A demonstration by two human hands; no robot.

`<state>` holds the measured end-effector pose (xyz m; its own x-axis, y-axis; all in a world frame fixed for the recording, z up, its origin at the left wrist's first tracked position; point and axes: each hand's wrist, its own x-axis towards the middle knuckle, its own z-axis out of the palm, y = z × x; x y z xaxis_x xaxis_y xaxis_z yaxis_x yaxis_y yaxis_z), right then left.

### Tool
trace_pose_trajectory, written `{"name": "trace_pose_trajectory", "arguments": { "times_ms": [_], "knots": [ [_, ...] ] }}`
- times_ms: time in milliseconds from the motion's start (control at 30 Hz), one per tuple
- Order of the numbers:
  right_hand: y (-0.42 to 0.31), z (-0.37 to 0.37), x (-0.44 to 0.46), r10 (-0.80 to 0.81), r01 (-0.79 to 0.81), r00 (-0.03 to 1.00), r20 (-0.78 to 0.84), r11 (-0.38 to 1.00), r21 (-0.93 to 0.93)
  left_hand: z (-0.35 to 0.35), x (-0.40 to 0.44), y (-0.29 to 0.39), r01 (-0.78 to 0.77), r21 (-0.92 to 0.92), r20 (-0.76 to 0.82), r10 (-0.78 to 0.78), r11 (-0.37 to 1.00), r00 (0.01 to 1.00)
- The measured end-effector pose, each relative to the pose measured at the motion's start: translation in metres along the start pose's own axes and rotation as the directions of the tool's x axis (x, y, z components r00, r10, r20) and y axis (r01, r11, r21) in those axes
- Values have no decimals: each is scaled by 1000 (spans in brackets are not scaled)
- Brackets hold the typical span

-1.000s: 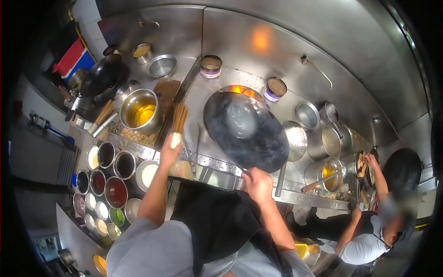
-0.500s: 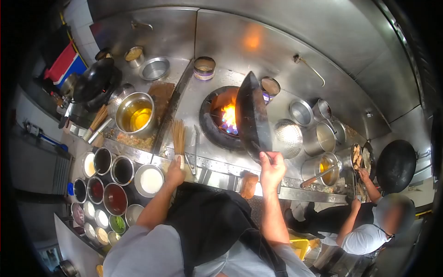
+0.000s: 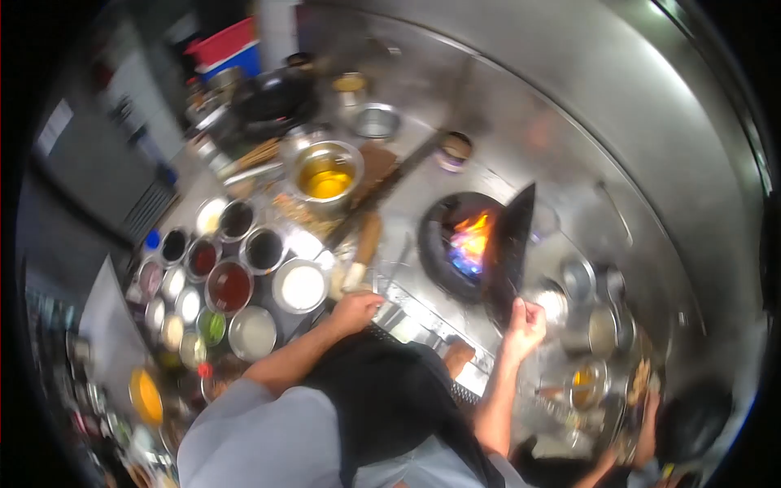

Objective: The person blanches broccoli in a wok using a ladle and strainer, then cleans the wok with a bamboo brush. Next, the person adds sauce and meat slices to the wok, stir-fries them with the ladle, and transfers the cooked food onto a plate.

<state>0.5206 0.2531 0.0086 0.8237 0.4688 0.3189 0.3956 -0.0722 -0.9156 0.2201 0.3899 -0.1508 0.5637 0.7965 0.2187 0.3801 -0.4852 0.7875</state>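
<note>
My right hand (image 3: 525, 327) is closed on the rim or handle of a dark wok (image 3: 508, 252), which is tilted up on its edge beside a burner (image 3: 435, 244) with an orange and blue flame (image 3: 472, 244). My left hand (image 3: 356, 314) is near the counter's front edge, its fingers curled, with nothing visible in them. Just beyond it lies a bamboo brush (image 3: 368, 237) with a pale handle, apart from the hand. The view is blurred by motion.
A pot of yellow oil (image 3: 328, 175) stands at the back left. Bowls of sauces, including a white one (image 3: 301, 286) and a red one (image 3: 229, 286), crowd the left. At the right, another person's hand (image 3: 651, 404) is near a black wok (image 3: 695, 421).
My left hand has let go of the bamboo brush, which now lies on the counter. The head view has turned left. My right hand still holds the tilted wok by the flame.
</note>
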Motion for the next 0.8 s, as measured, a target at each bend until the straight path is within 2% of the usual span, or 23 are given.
{"name": "trace_pose_trajectory", "arguments": {
  "times_ms": [67,100,133,167,200,233,267,300,333,400,433,500,533,633,667,733,800],
  "knots": [
    [22,7,3,-85,90,990,112,995,-38,5,-24,6,37,51,-49,-35,998,998],
    [21,11,1,-141,164,977,161,977,-139,6,-35,11,117,89,-9,-116,989,993],
    [32,15,1,-200,224,957,211,970,-93,7,-45,16,202,122,20,-206,972,978],
    [39,16,2,-247,311,930,273,923,-225,7,-54,25,262,124,36,-268,957,963],
    [50,15,5,-256,359,903,345,892,-275,8,-63,33,320,119,53,-328,940,943],
    [73,17,11,-371,485,846,384,833,-264,15,-73,33,330,104,35,-335,938,941],
    [77,19,12,-379,542,805,458,783,-305,20,-83,33,334,88,24,-337,939,941],
    [97,22,17,-356,537,780,514,802,-260,25,-96,40,360,74,-34,-358,930,933],
    [103,23,18,-396,634,716,574,714,-297,27,-107,51,376,59,-79,-371,925,925],
    [98,25,11,-344,673,655,673,670,-313,34,-136,67,453,3,-144,-447,892,883],
    [102,28,12,-359,699,608,709,666,-262,41,-153,70,445,-33,-204,-442,895,874],
    [119,38,26,-200,691,596,778,620,-370,54,-191,80,460,-80,-297,-462,884,836],
    [142,46,35,-267,704,574,774,645,-299,58,-212,88,495,-102,-336,-498,863,800],
    [160,62,48,-170,717,544,822,603,-349,69,-276,111,678,-204,-454,-682,707,574],
    [167,67,48,-181,728,519,836,606,-320,74,-298,115,688,-211,-473,-688,694,550],
    [180,77,49,-175,759,489,855,568,-318,85,-345,121,703,-307,-561,-719,641,411],
    [186,88,46,-207,777,454,867,568,-272,99,-398,125,637,-451,-653,-718,625,242]
  ]
}}
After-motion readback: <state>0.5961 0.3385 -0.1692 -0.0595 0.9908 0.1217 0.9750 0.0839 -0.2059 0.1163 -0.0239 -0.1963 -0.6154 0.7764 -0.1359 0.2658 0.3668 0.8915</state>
